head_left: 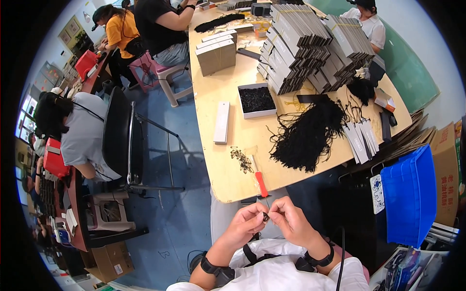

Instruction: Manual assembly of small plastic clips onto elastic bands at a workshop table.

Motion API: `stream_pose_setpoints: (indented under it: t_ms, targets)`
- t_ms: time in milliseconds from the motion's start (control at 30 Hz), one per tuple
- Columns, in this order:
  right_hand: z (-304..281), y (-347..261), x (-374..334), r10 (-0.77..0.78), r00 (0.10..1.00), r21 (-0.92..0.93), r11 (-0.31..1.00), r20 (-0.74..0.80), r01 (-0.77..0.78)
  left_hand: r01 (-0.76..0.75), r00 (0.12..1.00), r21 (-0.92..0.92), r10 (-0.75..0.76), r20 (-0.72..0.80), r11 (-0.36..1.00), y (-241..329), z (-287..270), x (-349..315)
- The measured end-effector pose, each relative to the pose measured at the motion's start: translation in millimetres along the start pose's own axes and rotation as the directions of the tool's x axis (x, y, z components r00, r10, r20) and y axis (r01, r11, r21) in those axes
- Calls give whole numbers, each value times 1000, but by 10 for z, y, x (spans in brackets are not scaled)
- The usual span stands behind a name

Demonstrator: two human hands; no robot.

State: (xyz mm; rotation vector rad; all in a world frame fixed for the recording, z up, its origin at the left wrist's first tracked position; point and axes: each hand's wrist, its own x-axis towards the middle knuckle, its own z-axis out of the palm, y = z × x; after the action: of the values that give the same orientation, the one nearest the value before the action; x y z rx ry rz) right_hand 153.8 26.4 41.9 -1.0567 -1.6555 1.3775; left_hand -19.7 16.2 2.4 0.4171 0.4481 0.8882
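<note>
Just off the table's near edge, my two hands meet in front of my body. My left hand (248,221) pinches a small dark looped piece (265,217) between thumb and fingertips; its exact kind is too small to make out. My right hand (291,220) is also closed in a pinch, its fingertips right beside that piece, and what they hold is hidden. Beyond the hands, a red-handled tool (261,184) lies across the table edge. Next to it is a small heap of bronze-coloured metal loops (241,161).
On the table (218,177) are a long grey-white box (222,122), a white tray (259,115) of black bits, a pile of black cords (310,133), grey tags (360,140) and stacked card bundles (293,43). A blue crate (410,194) stands at right; a black chair (121,138) at left.
</note>
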Motion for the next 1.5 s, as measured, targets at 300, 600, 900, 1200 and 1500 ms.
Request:
stream_pose_setpoints:
  t_ms: [300,600,900,1200,1500]
  targets:
    - [-54,-55,-12,-35,999,-38,999,39,36,-186,982,275,186,26,943,-30,-1,-10]
    - [-45,-59,38,-488,873,-547,731,0,408,-215,962,447,267,-58,868,70,133,-89]
    - [-90,-59,39,-482,876,-470,779,-26,415,-246,864,747,488,-119,618,96,260,-93]
    - [-100,-80,38,-380,922,-505,811,-70,296,-202,816,914,577,-41,351,107,323,-61]
    - [-67,37,48,-568,819,-587,690,-78,423,-197,837,880,542,-79,432,75,286,-50]
